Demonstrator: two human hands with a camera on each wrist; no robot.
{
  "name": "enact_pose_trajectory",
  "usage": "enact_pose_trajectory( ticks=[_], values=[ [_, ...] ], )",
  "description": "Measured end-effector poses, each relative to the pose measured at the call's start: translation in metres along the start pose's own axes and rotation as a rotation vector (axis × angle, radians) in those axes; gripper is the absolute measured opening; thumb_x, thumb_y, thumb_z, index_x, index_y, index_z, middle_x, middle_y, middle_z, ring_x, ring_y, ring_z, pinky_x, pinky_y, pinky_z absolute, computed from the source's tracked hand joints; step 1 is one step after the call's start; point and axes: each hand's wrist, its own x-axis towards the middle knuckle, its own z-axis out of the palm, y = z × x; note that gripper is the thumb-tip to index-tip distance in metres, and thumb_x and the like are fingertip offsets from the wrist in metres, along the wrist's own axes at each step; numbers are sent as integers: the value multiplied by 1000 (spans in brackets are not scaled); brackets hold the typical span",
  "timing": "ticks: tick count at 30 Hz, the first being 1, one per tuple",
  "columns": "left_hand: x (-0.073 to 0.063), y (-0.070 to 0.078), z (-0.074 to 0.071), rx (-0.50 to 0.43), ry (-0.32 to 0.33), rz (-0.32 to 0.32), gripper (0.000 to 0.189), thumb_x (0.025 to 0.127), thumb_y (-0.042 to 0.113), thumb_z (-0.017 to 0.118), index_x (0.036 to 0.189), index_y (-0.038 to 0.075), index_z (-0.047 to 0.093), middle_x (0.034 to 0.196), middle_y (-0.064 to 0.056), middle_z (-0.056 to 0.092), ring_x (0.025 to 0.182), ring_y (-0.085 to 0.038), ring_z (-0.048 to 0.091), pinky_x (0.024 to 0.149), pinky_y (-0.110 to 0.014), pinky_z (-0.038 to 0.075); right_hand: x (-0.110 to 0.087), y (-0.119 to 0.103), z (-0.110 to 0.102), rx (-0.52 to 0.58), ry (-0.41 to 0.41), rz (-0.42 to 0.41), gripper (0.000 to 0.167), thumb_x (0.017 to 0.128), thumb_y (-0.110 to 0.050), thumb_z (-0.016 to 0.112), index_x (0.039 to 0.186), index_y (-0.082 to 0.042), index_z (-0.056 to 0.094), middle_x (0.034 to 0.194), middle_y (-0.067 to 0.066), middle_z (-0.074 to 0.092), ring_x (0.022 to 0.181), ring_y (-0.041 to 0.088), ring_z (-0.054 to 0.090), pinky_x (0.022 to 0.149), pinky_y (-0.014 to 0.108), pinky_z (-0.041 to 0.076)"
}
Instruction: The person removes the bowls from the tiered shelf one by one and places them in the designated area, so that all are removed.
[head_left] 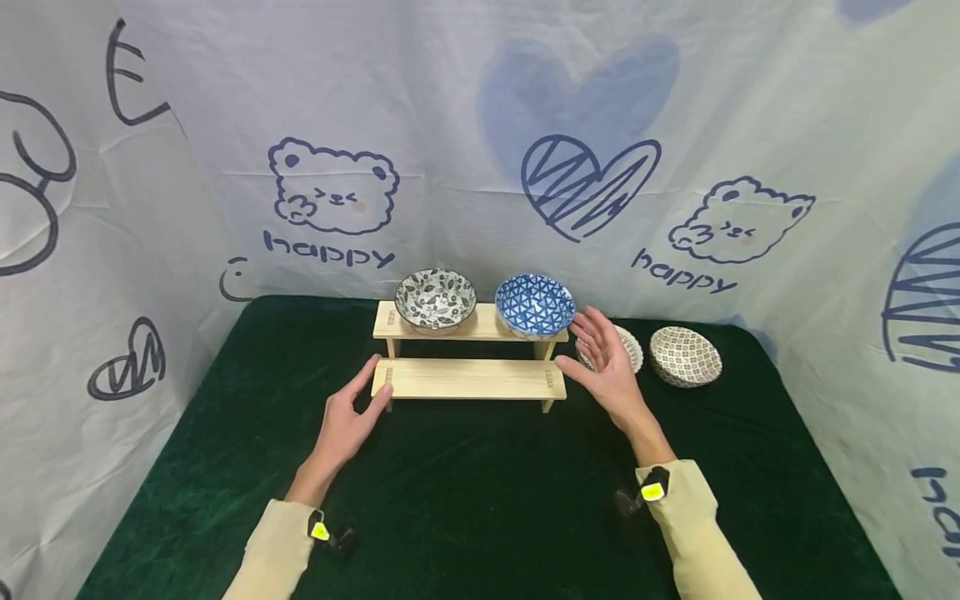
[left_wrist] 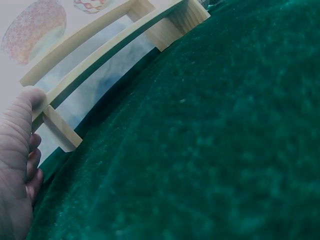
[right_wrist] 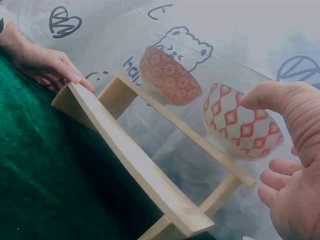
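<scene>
A two-tier wooden stand (head_left: 468,379) stands on the dark green cloth. My left hand (head_left: 347,422) holds the left end of its lower shelf, thumb at the front corner and fingers along the side. On the upper shelf sit a bowl with a black-and-white floral inside (head_left: 436,298) and, to its right, a bowl with a blue triangle pattern inside (head_left: 535,305). From the right wrist view, their outsides carry reddish patterns. My right hand (head_left: 609,371) is spread beside the stand's right end, fingers straight and close to the blue-patterned bowl, with nothing in its grasp.
Behind my right hand, a pale bowl with a ribbed-looking rim (head_left: 630,348) is partly hidden. Farther right a brown-and-cream patterned bowl (head_left: 685,357) rests on the green cloth (head_left: 465,500). A pale printed curtain (head_left: 450,167) hangs close behind the stand.
</scene>
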Motion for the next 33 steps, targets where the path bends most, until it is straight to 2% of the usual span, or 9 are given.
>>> enact_pose_trajectory(
  ticks=[8,22,29,33],
  values=[
    [0,1,0,-11,-2,0,63,105,36,64,159,10,44,163,-5,45,151,-29,41,124,-56,30,9,-2,6,-26,-2,19,91,95,-6,74,166,-9,18,169,15,30,153,34,34,128,50,25],
    [0,2,0,-14,-4,5,63,105,35,65,159,9,44,163,-6,45,151,-30,41,124,-57,30,26,-3,10,-47,21,29,93,92,-8,77,165,-10,19,165,16,35,151,33,37,128,46,25],
    [1,2,-1,-13,-13,-2,64,105,35,65,160,10,43,163,-6,44,152,-31,40,124,-58,29,35,-9,19,-13,4,53,104,91,-9,78,167,-13,8,170,15,24,157,31,27,130,44,19],
    [0,3,-1,-15,-16,-7,64,105,36,64,160,10,43,164,-5,43,152,-30,39,124,-58,29,40,-9,26,2,0,60,108,90,-8,79,167,-15,3,171,16,20,157,32,26,129,47,21]
  ],
)
